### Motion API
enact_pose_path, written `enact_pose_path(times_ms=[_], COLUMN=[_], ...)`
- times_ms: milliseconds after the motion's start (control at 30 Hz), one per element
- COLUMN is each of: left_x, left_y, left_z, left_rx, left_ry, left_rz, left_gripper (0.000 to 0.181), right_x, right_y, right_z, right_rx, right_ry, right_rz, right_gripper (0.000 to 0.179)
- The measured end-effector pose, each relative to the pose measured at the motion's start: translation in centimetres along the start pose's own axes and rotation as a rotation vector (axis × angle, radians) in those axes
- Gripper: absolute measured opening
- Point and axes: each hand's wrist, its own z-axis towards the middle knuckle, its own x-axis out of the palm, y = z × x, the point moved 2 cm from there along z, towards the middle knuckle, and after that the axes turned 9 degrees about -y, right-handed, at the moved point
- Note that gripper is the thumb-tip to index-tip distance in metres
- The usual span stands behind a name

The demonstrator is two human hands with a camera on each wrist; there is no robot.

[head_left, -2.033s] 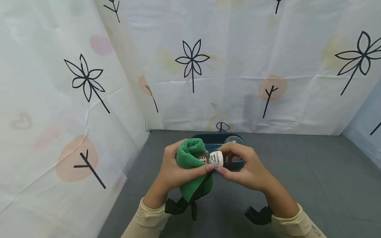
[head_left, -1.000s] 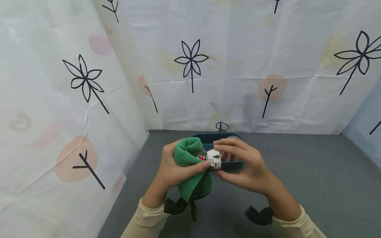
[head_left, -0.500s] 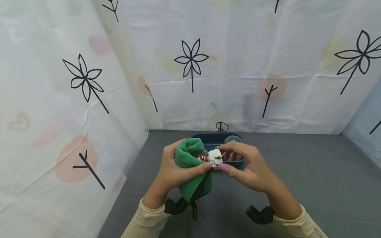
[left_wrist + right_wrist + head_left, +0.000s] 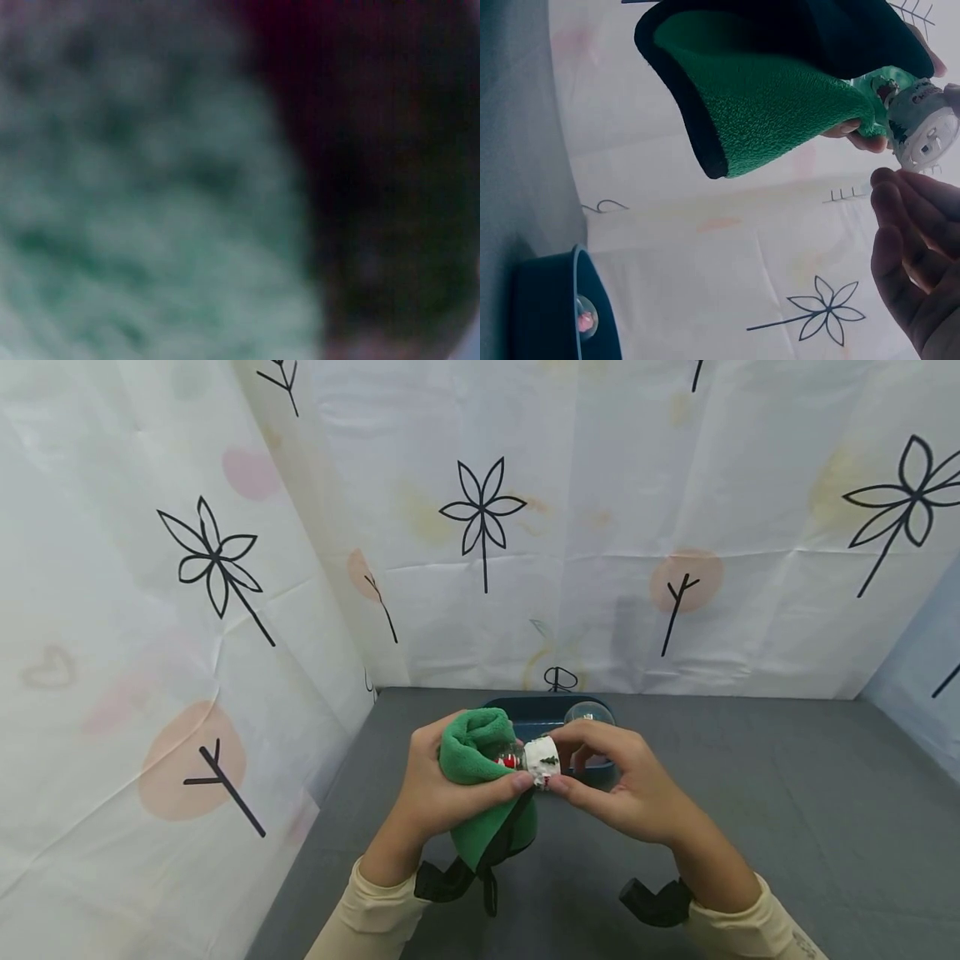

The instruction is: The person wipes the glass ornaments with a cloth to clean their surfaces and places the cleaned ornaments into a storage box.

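A small snow globe (image 4: 543, 757) with a white base lies on its side between the two hands. A red figure shows in its clear dome, and a green tree and lettering mark the base (image 4: 926, 135). My left hand (image 4: 442, 793) grips a green cloth (image 4: 476, 752) with dark edging, wrapped round the dome, its thumb reaching to the base. Thumb and fingers of my right hand (image 4: 615, 777) pinch the base from the right. Blurred green cloth (image 4: 172, 225) fills much of the left wrist view.
Behind the hands, a dark blue tray (image 4: 517, 702) stands on the grey table (image 4: 787, 793). A second clear globe (image 4: 590, 712) sits in it; the right wrist view shows something pink inside this globe (image 4: 586, 318). Patterned white curtains (image 4: 570, 527) enclose the table's back and sides.
The snow globe's base has turned: lettering faced up two seconds ago, the tree does now. My right fingers shifted their hold on it several times. My left hand and the cloth have barely moved.
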Motion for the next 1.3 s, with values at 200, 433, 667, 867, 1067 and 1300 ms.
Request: enact_pose_path(times_ms=[200, 433, 667, 867, 1067, 1300], left_x=[0.10, 0.11, 0.14, 0.09, -0.01, 0.07], left_y=[-0.02, -0.04, 0.05, 0.21, 0.43, 0.36], left_z=[0.18, 0.34, 0.43, 0.40, 0.28, 0.22], left_rx=[0.025, 0.033, 0.070, 0.071, 0.096, 0.090], left_ry=[0.015, 0.026, 0.013, -0.022, -0.042, -0.024], left_rz=[-0.027, -0.067, -0.057, -0.055, -0.055, -0.059], left_gripper=[0.036, 0.035, 0.036, 0.037, 0.040, 0.042], right_x=[-0.26, -0.26, -0.16, 0.18, 0.48, 0.65], right_y=[0.04, 0.16, 0.69, 0.51, 0.38, 0.43], right_z=[-0.13, -0.09, -0.12, -0.04, 0.16, 0.28], right_rx=[-0.029, -0.202, -0.273, -0.232, -0.182, -0.178], right_ry=[-0.007, -0.072, -0.119, -0.130, -0.121, -0.124], right_rz=[0.050, 0.128, 0.084, 0.055, 0.039, 0.021], right_gripper=[0.054, 0.047, 0.039, 0.049, 0.056, 0.042])
